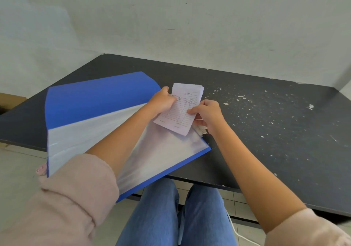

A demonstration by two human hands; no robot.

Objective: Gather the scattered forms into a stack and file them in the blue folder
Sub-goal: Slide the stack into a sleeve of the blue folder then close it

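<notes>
Head view, looking down over both forearms at a dark table (266,97) set against a pale wall (171,17). The blue folder (98,95) lies open on the left part of the table, its near corner overhanging the table's front edge above the person's lap. Its blue cover is spread toward the far left, and clear plastic sleeves (163,150) fill the nearer half.

The forms (180,111), gathered into one small stack of white slips printed with ruled tables, are held between both hands over the folder's far right corner. The stack is tilted, with its lower corner overlapping the clear sleeves; whether it touches them cannot be told.

The left hand (163,101) grips the stack's left edge, thumb on the top slip and fingers curled beneath. The right hand (206,112) pinches the right edge, thumb on top and fingers curled under. The left forearm crosses over the open sleeves.

White flecks (241,97) are scattered across the right part of the tabletop, well apart from the folder. Pink sleeves (76,198) are pushed up both arms. Blue jeans (167,217) show below the table edge, with a white cable (239,234) on the tiled floor beside them.
</notes>
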